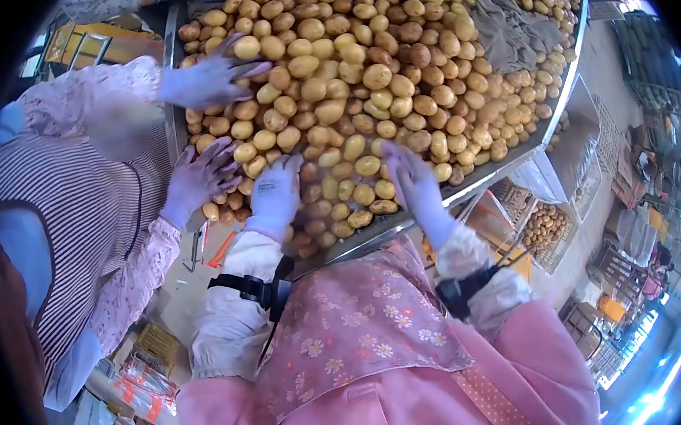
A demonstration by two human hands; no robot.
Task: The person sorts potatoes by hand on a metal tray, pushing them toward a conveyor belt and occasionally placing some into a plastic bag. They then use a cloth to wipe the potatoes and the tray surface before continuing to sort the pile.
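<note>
Many yellow-brown potatoes (333,110) cover a metal-edged sorting table (366,245). My left hand (277,192), in a pale glove, rests at the near left of the pile. Its fingers are stretched forward against the potatoes, with nothing seen in its grasp. Across a small group of loose potatoes (363,194) is my right hand (413,177), also gloved. Its fingers are extended and apart from the thumb, beside the potatoes near the table's front edge. The palm sides of both hands are partly hidden.
At my left, a co-worker's gloved hands (209,78) lie over the potatoes, one close to my left hand. A grey cloth (505,23) lies on the pile at the far right. Below the table's right edge stands a crate of potatoes (545,228).
</note>
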